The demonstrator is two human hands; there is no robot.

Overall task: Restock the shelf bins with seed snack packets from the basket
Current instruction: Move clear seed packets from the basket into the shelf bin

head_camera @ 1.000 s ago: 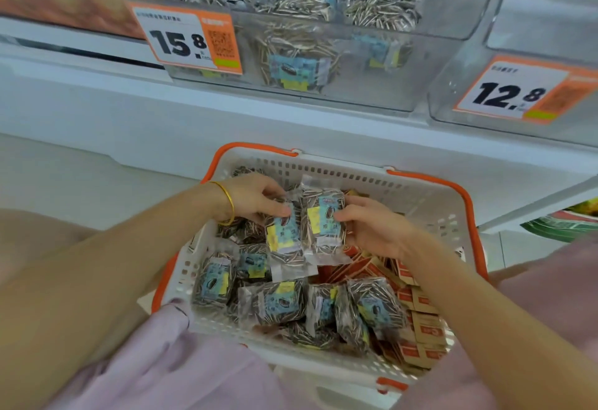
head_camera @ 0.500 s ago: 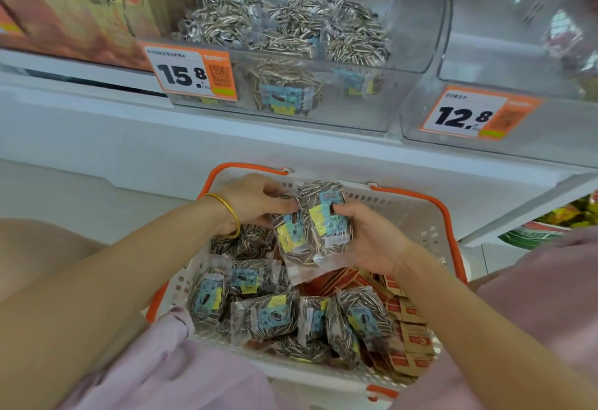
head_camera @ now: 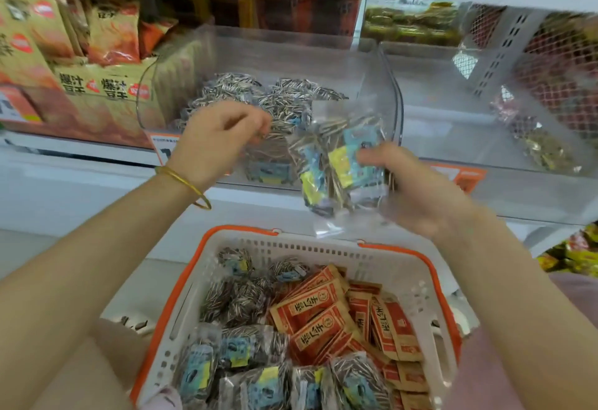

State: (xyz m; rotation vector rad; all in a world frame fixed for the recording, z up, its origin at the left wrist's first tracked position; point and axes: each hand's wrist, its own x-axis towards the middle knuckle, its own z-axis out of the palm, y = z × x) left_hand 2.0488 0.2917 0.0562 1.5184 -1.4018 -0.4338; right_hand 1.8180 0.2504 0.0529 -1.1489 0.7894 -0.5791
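Both hands are raised above the white plastic basket with an orange rim (head_camera: 372, 264); the right hand (head_camera: 420, 193) clasps a bunch of clear seed snack packets with blue and yellow labels (head_camera: 339, 163), held just in front of the clear plastic shelf bin (head_camera: 323, 63). Left of that grip, the left hand (head_camera: 216, 141) has its fingers curled at the bin front, but blur prevents telling whether it pinches anything. Below the grip, more striped-seed packets (head_camera: 239, 351) and red paper sachets (head_camera: 323, 309) lie in the basket.
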